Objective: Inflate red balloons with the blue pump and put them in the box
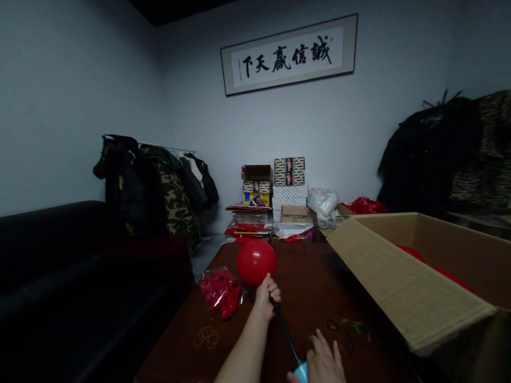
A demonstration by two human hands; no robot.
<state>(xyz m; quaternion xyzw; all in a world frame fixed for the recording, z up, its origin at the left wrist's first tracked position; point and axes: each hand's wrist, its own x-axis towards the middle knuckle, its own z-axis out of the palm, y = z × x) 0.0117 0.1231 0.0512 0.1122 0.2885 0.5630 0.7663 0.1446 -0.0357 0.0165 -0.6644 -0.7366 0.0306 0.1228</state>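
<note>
A round, inflated red balloon (256,262) sits above the dark wooden table (315,282). My left hand (268,299) is wrapped round the balloon's neck where it meets the black end of a hand pump (286,332). The pump's light blue part (301,372) shows at the bottom edge. Beside it is my right hand (321,359), fingers apart and slightly blurred, against the blue part; its palm is cut off by the frame. A clear bag of red balloons (221,291) lies left of the inflated balloon.
Yellowish rubber bands (206,337) lie at the table's left, small coloured bands (351,325) at its right. A large open cardboard box (411,282) holding red balloons stands right. Behind are stacked boxes (289,199); a black sofa (51,266) is left.
</note>
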